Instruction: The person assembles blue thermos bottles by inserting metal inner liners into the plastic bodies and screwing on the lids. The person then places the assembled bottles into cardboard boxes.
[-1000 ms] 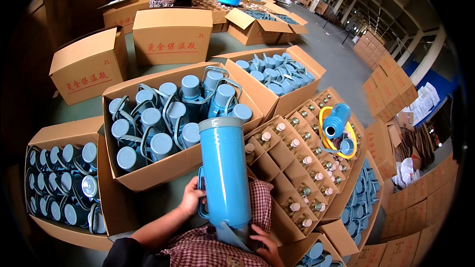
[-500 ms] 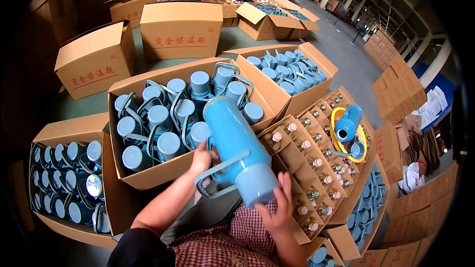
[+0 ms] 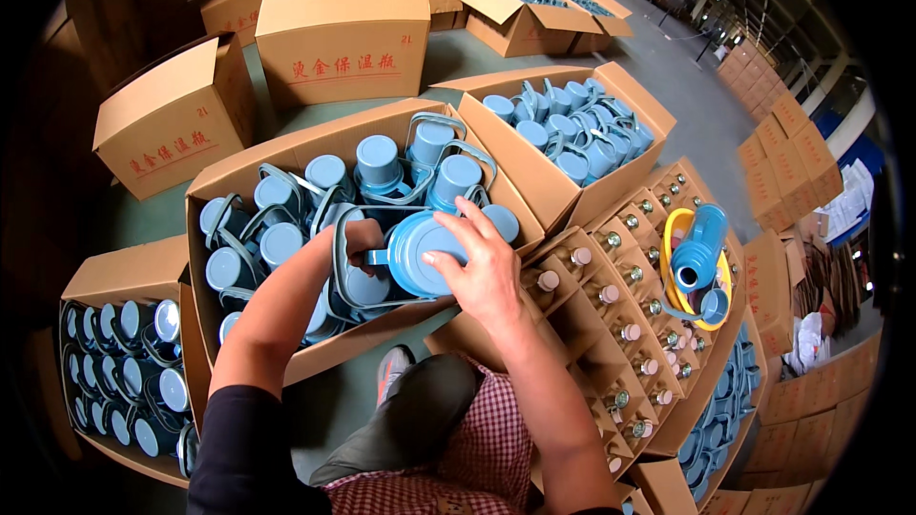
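A blue thermos (image 3: 412, 262) stands cap up over the near right part of a large carton, its carrying loop swung out to the left. My left hand (image 3: 355, 240) is closed round the side handle of this thermos, its fingertips partly hidden. Across the thermos cap lies my right hand (image 3: 485, 272), fingers stretched and spread, the thumb on top. Several similar blue thermoses (image 3: 327, 174) fill the carton (image 3: 315, 362) around it, with loops and cups upward. The lower body of the held thermos is hidden.
At the right, a divided carton (image 3: 563, 339) holds glass liners with pale stoppers. A yellow ring-shaped basin (image 3: 722, 300) with a blue thermos body (image 3: 701, 240) sits on it. More filled cartons stand at left (image 3: 124, 272) and far right (image 3: 599, 195). Closed boxes (image 3: 343, 38) are behind.
The thermos has gone from tilted in front of me to upright over the carton, farther away. Both hands moved forward with it; the right hand shifted from the cap's side onto its top.
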Motion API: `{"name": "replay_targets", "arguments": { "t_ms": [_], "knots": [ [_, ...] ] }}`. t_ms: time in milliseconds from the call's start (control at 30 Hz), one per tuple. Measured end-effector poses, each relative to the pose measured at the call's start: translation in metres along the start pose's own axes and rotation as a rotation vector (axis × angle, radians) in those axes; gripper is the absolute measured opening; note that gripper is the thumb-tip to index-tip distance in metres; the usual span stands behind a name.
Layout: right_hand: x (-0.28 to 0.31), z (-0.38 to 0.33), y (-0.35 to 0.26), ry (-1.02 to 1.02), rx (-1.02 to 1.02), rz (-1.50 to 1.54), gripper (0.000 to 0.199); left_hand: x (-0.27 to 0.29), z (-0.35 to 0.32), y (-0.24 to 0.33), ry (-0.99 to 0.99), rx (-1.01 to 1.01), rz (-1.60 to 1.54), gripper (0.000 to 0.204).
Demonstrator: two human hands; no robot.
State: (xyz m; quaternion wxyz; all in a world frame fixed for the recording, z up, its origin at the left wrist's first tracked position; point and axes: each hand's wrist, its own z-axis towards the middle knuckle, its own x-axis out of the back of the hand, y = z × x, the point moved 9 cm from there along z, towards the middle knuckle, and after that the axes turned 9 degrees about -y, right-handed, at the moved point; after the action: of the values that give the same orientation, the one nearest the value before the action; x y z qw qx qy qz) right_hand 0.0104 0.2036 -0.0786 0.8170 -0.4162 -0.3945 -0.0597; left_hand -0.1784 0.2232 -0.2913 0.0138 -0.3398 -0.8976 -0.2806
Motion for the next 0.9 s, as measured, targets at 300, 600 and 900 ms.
{"name": "replay_targets", "arguments": {
  "t_ms": [300, 600, 900],
  "knots": [
    [-0.046, 0.026, 0.11, -0.118, -0.349, -0.12, 0.046, -0.001, 0.103, 0.017, -0.208, 0.056, 0.347, 0.022],
    [-0.116, -0.001, 0.173, -0.4, -0.479, -0.251, 0.045, 0.006, 0.181, -0.019, 0.186, -0.082, 0.83, 0.024],
    [0.014, 0.004, 0.241, 0.054, -0.794, -0.347, 0.046, 0.045, 0.047, 0.041, 0.776, -0.472, 0.412, 0.023]
  ]
}}
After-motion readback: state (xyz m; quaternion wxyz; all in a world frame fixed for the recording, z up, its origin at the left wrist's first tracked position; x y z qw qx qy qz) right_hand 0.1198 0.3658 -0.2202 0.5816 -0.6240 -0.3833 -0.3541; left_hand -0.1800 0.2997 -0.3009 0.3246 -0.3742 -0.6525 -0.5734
